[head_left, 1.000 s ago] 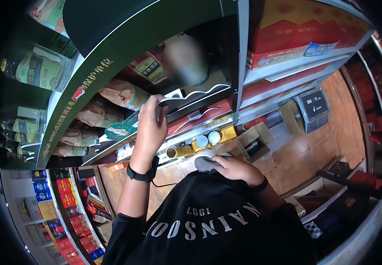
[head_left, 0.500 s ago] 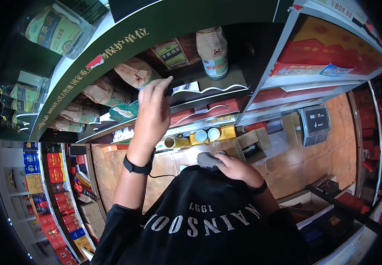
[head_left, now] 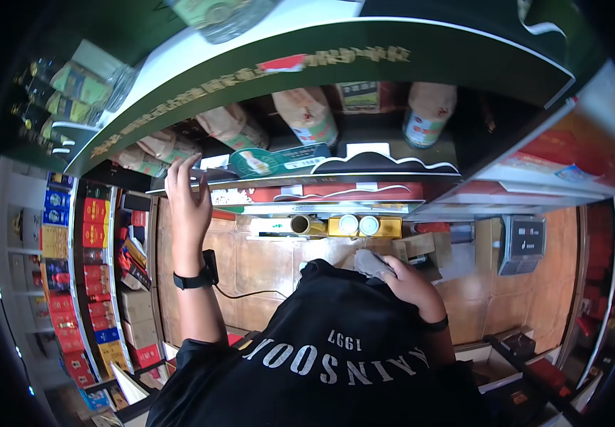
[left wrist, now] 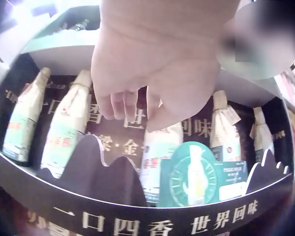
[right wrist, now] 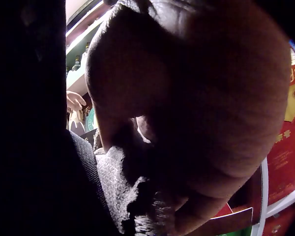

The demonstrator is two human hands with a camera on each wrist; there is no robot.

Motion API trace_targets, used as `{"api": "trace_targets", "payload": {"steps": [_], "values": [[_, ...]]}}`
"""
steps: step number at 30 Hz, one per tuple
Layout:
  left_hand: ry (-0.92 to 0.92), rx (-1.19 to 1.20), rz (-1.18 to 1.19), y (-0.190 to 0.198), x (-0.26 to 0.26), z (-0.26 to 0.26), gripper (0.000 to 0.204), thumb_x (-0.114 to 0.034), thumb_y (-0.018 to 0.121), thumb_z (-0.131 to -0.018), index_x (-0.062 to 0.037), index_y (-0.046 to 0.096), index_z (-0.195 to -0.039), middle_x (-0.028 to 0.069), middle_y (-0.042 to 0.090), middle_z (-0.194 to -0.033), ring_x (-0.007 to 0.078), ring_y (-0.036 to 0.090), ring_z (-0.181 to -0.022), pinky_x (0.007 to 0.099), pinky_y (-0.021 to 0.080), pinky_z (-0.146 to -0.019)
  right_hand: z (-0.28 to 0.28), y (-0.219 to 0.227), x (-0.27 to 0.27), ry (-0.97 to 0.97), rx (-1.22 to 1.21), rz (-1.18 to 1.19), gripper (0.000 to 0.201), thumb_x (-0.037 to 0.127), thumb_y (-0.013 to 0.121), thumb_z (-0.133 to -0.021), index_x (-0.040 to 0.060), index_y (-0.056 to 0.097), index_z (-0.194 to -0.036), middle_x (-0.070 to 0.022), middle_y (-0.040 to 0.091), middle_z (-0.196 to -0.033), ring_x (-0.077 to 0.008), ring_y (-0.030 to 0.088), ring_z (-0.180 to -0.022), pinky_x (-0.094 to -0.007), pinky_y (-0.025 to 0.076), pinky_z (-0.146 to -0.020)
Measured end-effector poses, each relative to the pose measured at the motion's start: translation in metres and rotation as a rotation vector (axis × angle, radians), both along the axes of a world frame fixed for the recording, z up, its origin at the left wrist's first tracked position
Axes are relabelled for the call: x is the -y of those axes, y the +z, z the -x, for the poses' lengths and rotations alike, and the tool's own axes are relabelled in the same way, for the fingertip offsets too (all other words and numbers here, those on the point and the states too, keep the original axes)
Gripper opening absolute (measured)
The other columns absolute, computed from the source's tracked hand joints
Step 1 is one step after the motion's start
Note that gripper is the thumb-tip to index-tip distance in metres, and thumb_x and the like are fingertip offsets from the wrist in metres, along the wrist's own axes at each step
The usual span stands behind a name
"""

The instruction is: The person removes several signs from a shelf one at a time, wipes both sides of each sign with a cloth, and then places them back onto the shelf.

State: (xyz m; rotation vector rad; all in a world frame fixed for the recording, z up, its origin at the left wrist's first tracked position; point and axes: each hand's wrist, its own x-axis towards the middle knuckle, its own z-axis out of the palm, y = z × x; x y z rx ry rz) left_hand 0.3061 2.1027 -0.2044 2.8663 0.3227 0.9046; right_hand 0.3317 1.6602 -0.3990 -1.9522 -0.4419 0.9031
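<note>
My left hand [head_left: 188,206] is raised at the left part of a dark display shelf [head_left: 386,167]. Its fingers are spread and loosely bent, with no object visible between them. In the left wrist view, thumb and fingers overlap the top of a paper-wrapped bottle [left wrist: 162,145], hiding its neck. More wrapped bottles [head_left: 304,117] with pale green labels stand along this shelf, behind a green sign [head_left: 254,162] with a bottle picture. Low before the torso, my right hand [head_left: 414,285] grips a grey cloth [head_left: 373,263], which appears bunched under the fingers in the right wrist view [right wrist: 115,184].
A curved green header board [head_left: 215,92] overhangs the bottles, with glass bottles [head_left: 83,82] above at left. Wavy dark cutouts line the shelf's front edge. Below are a yellow box with two cans [head_left: 359,226], an open carton [head_left: 421,249] and a scale [head_left: 522,245]. A black cable [head_left: 250,292] runs from the left wrist.
The view has swung so more of the bottle shelf shows. My left hand has left the shelf edge near the sign and moved left along the bottles. The right hand keeps its grip on the cloth.
</note>
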Motion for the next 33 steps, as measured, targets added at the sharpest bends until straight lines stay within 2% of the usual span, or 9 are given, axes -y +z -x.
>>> {"api": "trace_targets", "payload": {"steps": [11,16,19,26,27,29,30,32,33], "values": [[-0.157,-0.166,0.115,0.001,-0.09,0.012,0.05,-0.002,0.076,-0.087,-0.0075,0.062,-0.134,0.0168,0.064,-0.125,0.0392,0.058,-0.122,0.0459,0.048,-0.105,0.002,0.039,-0.061,0.07,0.089,0.07,0.045,0.027,0.065,-0.101,0.0024,0.057,-0.138,-0.0274,0.068,-0.128,-0.042,0.066,-0.12,-0.0424,0.052,-0.1],[-0.283,-0.215,0.276,-0.007,-0.139,0.01,0.015,-0.003,0.073,-0.09,0.0011,0.066,-0.103,0.0204,0.069,-0.103,0.0413,0.065,-0.1,0.0467,0.052,-0.087,0.015,0.057,-0.102,0.018,0.095,0.083,0.044,0.024,0.065,-0.101,0.0016,0.057,-0.138,-0.0255,0.068,-0.127,-0.0384,0.067,-0.119,-0.0406,0.052,-0.1],[-0.329,-0.256,0.373,0.0,-0.156,0.014,0.014,-0.003,0.072,-0.091,0.0018,0.067,-0.103,0.02,0.069,-0.1,0.0411,0.066,-0.096,0.0445,0.053,-0.086,0.017,0.05,-0.12,-0.022,0.064,0.017,0.044,0.019,0.062,-0.102,0.0,0.055,-0.141,-0.0228,0.068,-0.128,-0.0312,0.067,-0.118,-0.0378,0.051,-0.101],[-0.358,-0.229,0.645,0.011,-0.183,0.04,0.014,-0.003,0.073,-0.093,0.0024,0.068,-0.106,0.0154,0.071,-0.097,0.0288,0.07,-0.093,0.0372,0.054,-0.084,0.025,0.063,-0.164,-0.216,0.039,-0.324,0.034,0.008,0.047,-0.102,-0.0052,0.065,-0.128,-0.0141,0.072,-0.113,-0.0199,0.068,-0.102,-0.0297,0.052,-0.094],[-0.377,-0.183,0.681,0.011,-0.187,0.045,0.014,-0.004,0.073,-0.094,0.0023,0.068,-0.106,0.014,0.071,-0.097,0.0263,0.07,-0.093,0.036,0.054,-0.083,0.014,0.057,-0.159,-0.154,-0.031,-0.328,0.037,0.013,0.047,-0.1,-0.0066,0.068,-0.122,-0.0156,0.072,-0.116,-0.0234,0.068,-0.104,-0.0329,0.051,-0.098],[-0.41,-0.111,0.762,0.005,-0.195,0.057,0.013,-0.004,0.073,-0.095,0.0022,0.068,-0.105,0.0113,0.071,-0.097,0.0213,0.07,-0.093,0.0337,0.055,-0.083,0.02,0.066,-0.149,-0.259,0.324,-0.351,0.046,0.028,0.048,-0.096,-0.0056,0.073,-0.114,-0.0171,0.073,-0.117,-0.0288,0.068,-0.108,-0.0399,0.05,-0.101],[-0.435,-0.104,0.769,0.002,-0.2,0.066,0.01,-0.004,0.069,-0.101,-0.0016,0.065,-0.11,0.0006,0.067,-0.103,0.0083,0.066,-0.089,0.0252,0.057,-0.074,0.024,0.09,-0.149,-0.355,0.31,-0.435,0.052,0.036,0.049,-0.093,-0.0045,0.074,-0.113,-0.0196,0.073,-0.116,-0.032,0.068,-0.109,-0.0436,0.049,-0.102],[-0.435,-0.009,0.989,0.001,-0.202,0.084,0.013,-0.007,0.066,-0.104,-0.0032,0.063,-0.116,0.0004,0.067,-0.103,0.0075,0.065,-0.091,0.0248,0.057,-0.077,0.033,0.173,-0.168,-0.384,0.304,-0.65,0.063,0.051,0.048,-0.087,-0.0052,0.072,-0.102,-0.0254,0.073,-0.107,-0.0372,0.068,-0.101,-0.0479,0.051,-0.097],[-0.428,0.048,1.104,0.004,-0.198,0.095,0.015,-0.007,0.065,-0.104,-0.0035,0.063,-0.119,0.0003,0.067,-0.103,0.007,0.064,-0.089,0.0246,0.057,-0.077,0.043,0.192,-0.182,-0.359,0.418,-0.81,0.052,0.047,0.053,-0.086,-0.0021,0.068,-0.093,-0.0223,0.07,-0.096,-0.034,0.064,-0.086,-0.0461,0.052,-0.086]]}}
